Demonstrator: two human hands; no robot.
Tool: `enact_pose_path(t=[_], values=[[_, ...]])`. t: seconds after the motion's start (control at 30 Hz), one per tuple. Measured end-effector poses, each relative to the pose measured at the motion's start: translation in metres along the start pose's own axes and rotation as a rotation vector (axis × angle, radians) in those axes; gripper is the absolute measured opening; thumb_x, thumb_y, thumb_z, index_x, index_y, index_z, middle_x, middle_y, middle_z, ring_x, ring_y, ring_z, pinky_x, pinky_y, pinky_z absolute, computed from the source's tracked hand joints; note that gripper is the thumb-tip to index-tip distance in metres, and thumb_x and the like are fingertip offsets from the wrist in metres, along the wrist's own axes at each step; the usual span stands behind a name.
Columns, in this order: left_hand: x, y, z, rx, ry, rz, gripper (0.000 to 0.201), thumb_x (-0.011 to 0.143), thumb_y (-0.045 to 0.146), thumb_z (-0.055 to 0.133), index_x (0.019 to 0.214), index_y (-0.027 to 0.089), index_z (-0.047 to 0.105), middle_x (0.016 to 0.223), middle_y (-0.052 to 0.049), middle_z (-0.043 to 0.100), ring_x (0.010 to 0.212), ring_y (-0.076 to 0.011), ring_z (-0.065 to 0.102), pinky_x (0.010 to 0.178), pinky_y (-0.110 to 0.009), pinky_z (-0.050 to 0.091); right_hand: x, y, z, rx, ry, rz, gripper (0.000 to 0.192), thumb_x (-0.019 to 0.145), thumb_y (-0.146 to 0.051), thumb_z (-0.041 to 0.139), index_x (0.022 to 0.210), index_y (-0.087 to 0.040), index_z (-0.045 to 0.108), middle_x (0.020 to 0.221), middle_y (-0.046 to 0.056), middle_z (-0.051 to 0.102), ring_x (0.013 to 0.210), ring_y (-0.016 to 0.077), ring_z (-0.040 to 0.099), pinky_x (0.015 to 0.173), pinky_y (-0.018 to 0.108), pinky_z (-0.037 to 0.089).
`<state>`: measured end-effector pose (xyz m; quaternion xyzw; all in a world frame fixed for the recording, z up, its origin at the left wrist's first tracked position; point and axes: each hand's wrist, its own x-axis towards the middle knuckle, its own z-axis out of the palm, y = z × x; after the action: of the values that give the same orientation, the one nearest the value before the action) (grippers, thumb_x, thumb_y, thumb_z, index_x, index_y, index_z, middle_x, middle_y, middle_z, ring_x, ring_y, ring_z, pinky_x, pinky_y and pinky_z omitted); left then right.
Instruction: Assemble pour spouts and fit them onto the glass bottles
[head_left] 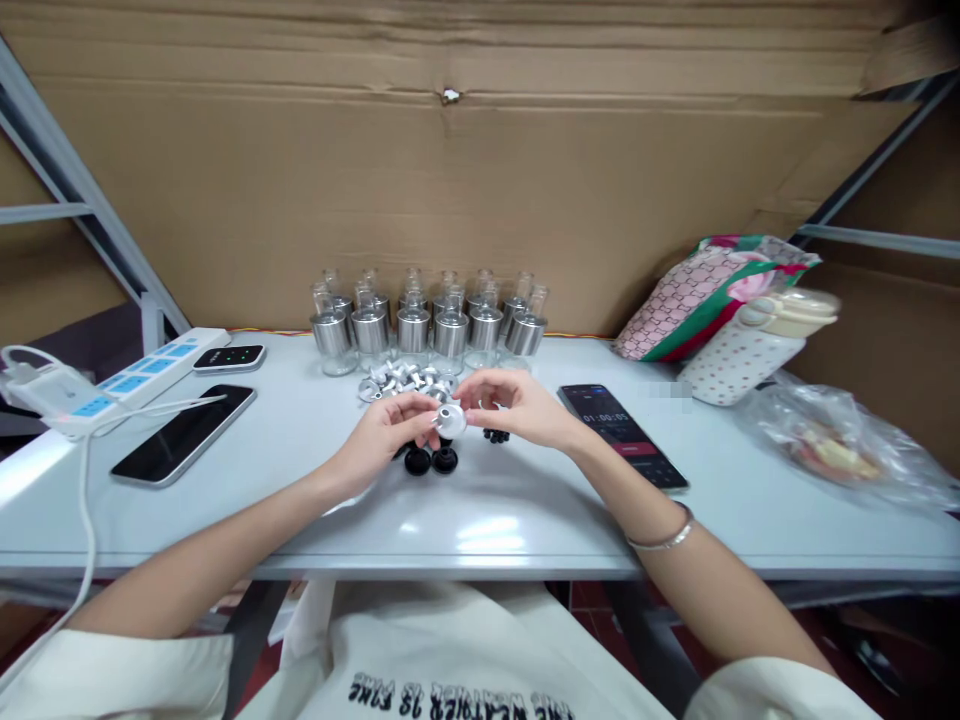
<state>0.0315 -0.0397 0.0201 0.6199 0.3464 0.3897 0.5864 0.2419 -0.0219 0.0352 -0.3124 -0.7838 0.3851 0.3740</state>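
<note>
Between my hands, above the middle of the table, is a small round silver cap [451, 421] with a dark hole. My left hand [388, 436] pinches its left side with thumb and fingers. From the right, my right hand [516, 408] has its fingertips closed on the same cap. Just below lie black round caps [418, 461], partly hidden by the hands. A pile of silver caps [405, 379] is right behind my fingers. Small black pieces [496, 436] lie beneath my right hand.
Glass bottles with metal bands [413, 330] stand in rows at the back. Left are a power strip [161, 365], a phone [187, 440] and a small black device [229, 358]. Right are a phone with a timer [622, 432], a dotted bottle [739, 350], a patterned bag [686, 300] and a plastic bag [847, 450].
</note>
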Motion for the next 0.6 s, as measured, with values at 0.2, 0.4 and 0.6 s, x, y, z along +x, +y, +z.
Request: enact_pose_path(t=[0.2, 0.4, 0.6], values=[[-0.005, 0.006, 0.005, -0.272, -0.128, -0.205, 0.022, 0.075, 0.030, 0.068, 0.086, 0.013, 0.060, 0.071, -0.002, 0.062, 0.059, -0.0087, 0.055, 0.057, -0.022, 0.040, -0.003, -0.005, 0.009, 0.284, -0.166, 0.015, 0.032, 0.064, -0.019, 0.079, 0.092, -0.017, 0.062, 0.070, -0.005, 0.052, 0.061, 0.0078, 0.047, 0.055, 0.021, 0.040], [0.014, 0.010, 0.006, -0.294, -0.119, -0.216, 0.032, 0.074, 0.024, 0.068, 0.099, 0.019, 0.048, 0.071, 0.001, 0.061, 0.058, -0.0115, 0.060, 0.056, -0.026, 0.046, -0.004, -0.005, 0.001, 0.307, -0.099, 0.084, 0.033, 0.062, -0.023, 0.081, 0.084, -0.017, 0.056, 0.064, -0.005, 0.054, 0.056, 0.0081, 0.049, 0.051, 0.022, 0.040], [0.014, -0.008, 0.002, 0.189, -0.066, 0.341, 0.023, 0.088, 0.036, 0.053, 0.101, 0.019, 0.044, 0.077, -0.001, 0.064, 0.067, -0.0140, 0.064, 0.062, -0.026, 0.048, -0.004, -0.006, 0.005, 0.339, -0.089, 0.099, 0.028, 0.069, -0.026, 0.077, 0.080, -0.016, 0.054, 0.063, -0.005, 0.055, 0.054, 0.0067, 0.049, 0.049, 0.020, 0.039]])
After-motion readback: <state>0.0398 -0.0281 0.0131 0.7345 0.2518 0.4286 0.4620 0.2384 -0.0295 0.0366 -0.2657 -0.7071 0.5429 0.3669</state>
